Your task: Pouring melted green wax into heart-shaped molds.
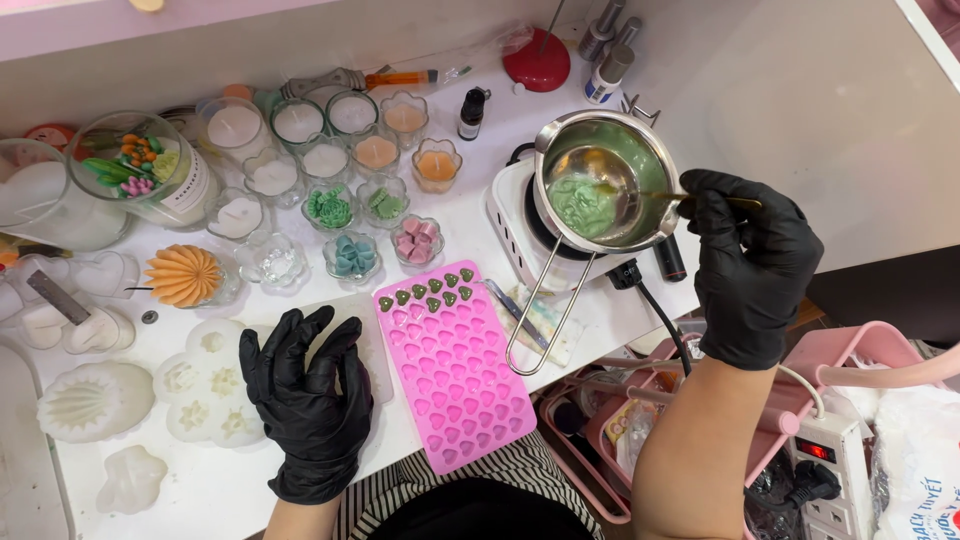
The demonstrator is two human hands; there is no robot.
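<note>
My left hand [305, 400], in a black glove, lies flat on the white table [220, 490] with its fingers spread, holding nothing, just beside the pink silicone mould [455, 365]. My right hand [750, 265], gloved too, is closed in a pinch on the handle of a spoon [610, 190], whose bowl dips into the metal melting pot [605, 180].

The mould lies tilted near the table's front edge, one corner just over it above my striped apron. Its rows of small heart cavities are bare pink, save a few at the far end filled with dark green wax. The pot sits on a small white hotplate [510, 215] near the table's right edge, with pale green wax clumped inside and its long wire handle reaching back toward the mould.

Left of my left hand lie white flower moulds [205, 395]. Between mould and hotplate runs a narrow strip of open tabletop. Farther back stand small glass candle cups [330, 150], closely packed.
</note>
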